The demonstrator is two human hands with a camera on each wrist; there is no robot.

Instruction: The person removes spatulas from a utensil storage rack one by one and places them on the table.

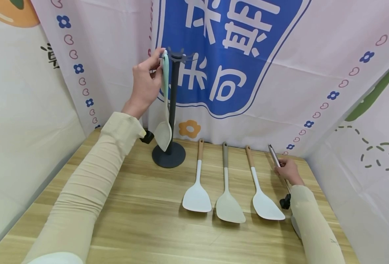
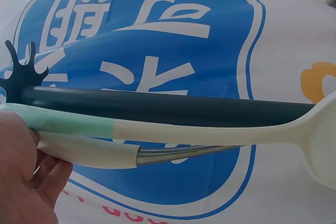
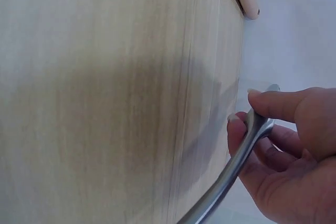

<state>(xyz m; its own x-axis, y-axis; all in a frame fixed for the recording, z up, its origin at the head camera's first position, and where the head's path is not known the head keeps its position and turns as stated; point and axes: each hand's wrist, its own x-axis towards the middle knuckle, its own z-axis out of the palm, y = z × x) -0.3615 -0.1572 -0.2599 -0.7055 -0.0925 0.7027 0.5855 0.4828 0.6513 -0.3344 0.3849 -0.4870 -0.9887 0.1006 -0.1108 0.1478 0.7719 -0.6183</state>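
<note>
My left hand [image 1: 148, 79] pinches the mint-green handle top of a cream-headed spoon [image 1: 163, 135] at the hooks of a dark utensil stand [image 1: 173, 99]. The spoon hangs head-down beside the post; whether a hook bears it, I cannot tell. Behind it in the left wrist view is another utensil [image 2: 100, 151] with a cream handle and metal shaft, close to the fingers. At the right, my right hand [image 1: 289, 171] grips a metal-handled utensil [image 3: 226, 179] near its handle end. The right forearm hides most of its head, so its kind is unclear.
Three turners lie in a row on the wooden table [image 1: 138, 220]: a white one [image 1: 197, 198] with a wooden handle, a beige one [image 1: 230, 209], and another white one [image 1: 267, 206]. A printed curtain [image 1: 121, 44] stands behind the table.
</note>
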